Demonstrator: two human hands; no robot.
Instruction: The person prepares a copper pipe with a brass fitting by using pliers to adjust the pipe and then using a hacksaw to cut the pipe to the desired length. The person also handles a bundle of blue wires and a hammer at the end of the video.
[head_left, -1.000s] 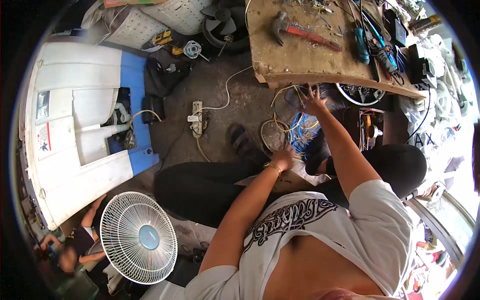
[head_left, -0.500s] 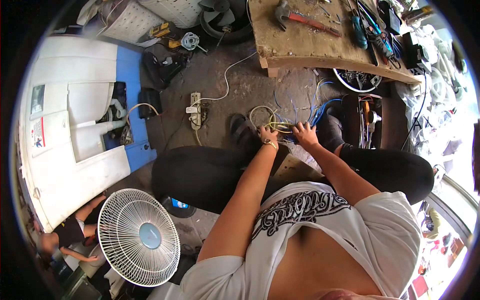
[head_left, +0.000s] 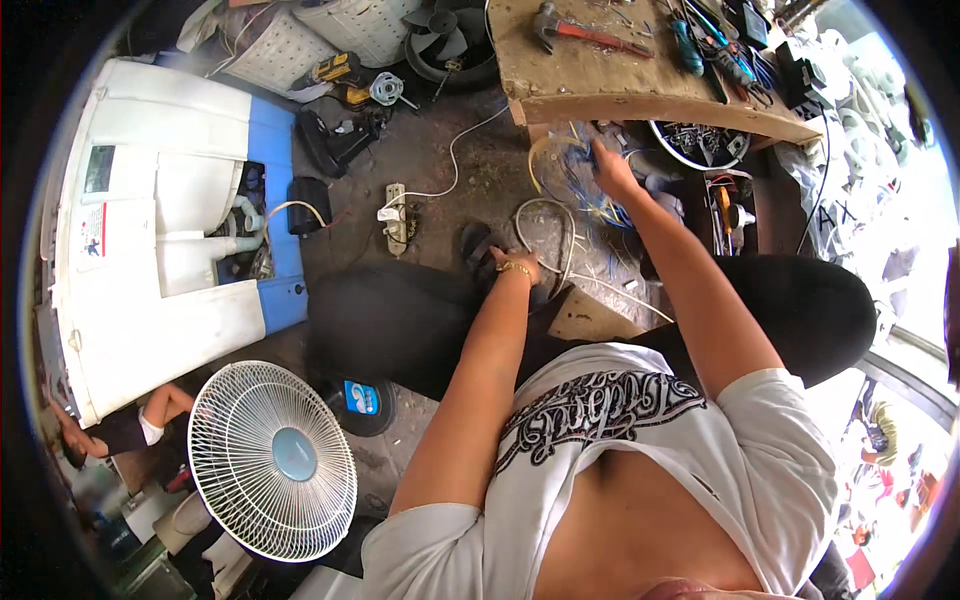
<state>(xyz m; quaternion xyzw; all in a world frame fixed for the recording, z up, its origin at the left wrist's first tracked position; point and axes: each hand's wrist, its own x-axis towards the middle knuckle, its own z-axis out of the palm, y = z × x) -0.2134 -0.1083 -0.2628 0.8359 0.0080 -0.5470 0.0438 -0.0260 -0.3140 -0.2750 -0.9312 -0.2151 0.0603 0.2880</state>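
Note:
My right hand [head_left: 613, 172] reaches forward to just below the workbench edge. It is closed on a bundle of thin blue and yellow wires [head_left: 570, 155], which is smeared by motion. My left hand [head_left: 517, 264] is held low over my sandalled left foot [head_left: 478, 241], its fingers apart and nothing visible in them. Beside it, a cream cable [head_left: 570, 236] lies in a loose loop on the floor. More loose wires [head_left: 606, 212] trail under my right arm, near my right foot. A brown block [head_left: 590, 316] sits between my knees.
The wooden workbench [head_left: 640, 108] ahead carries a hammer [head_left: 590, 38] and several hand tools. Under it stands a basin of metal parts [head_left: 702, 145], beside a tool box [head_left: 728, 210]. A power strip [head_left: 394, 218] lies on the floor. A fan [head_left: 272, 460] and a white-blue machine casing [head_left: 170, 240] stand left.
My right hand has moved forward with the wires. My left hand has come back to the left, off the cable, whose loop now lies wider across the floor.

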